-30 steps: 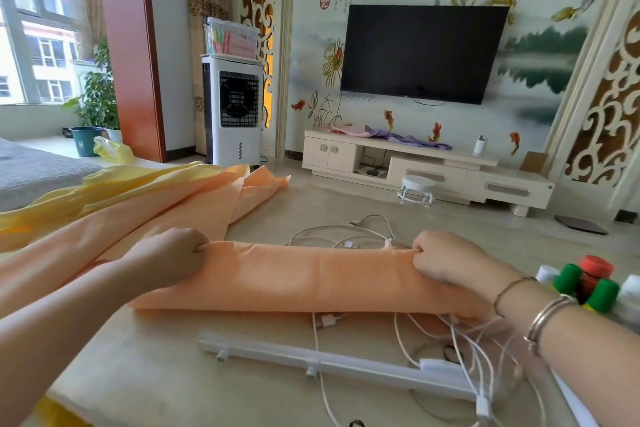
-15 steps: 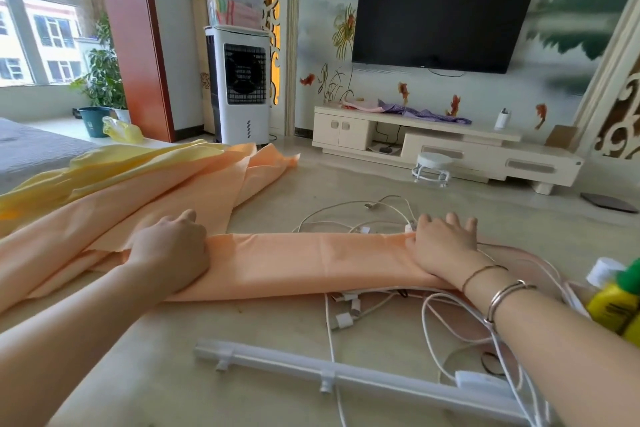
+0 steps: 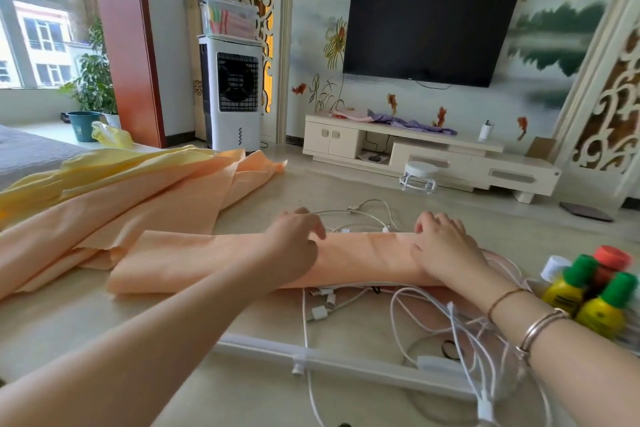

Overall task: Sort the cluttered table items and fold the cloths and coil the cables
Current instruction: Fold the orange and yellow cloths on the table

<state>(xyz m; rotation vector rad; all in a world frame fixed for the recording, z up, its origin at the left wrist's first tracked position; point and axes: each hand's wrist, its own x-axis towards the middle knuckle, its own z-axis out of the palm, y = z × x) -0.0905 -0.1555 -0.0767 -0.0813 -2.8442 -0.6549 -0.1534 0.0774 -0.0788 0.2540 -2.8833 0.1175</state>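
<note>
fig.: folded orange cloth [image 3: 214, 258] lies as long strip across table [image 3: 86, 315] centre. l hand [image 3: 294, 246] & r hand [image 3: 445, 248] rest flat on strip, fingers relaxed, grasping nothing. white cables [image 3: 367, 218] tangled at strip's far edge, more at near-right edge. white bar [image 3: 346, 366] near front edge. bottles [image 3: 588, 291] at right edge. bare tabletop front-left.
</note>
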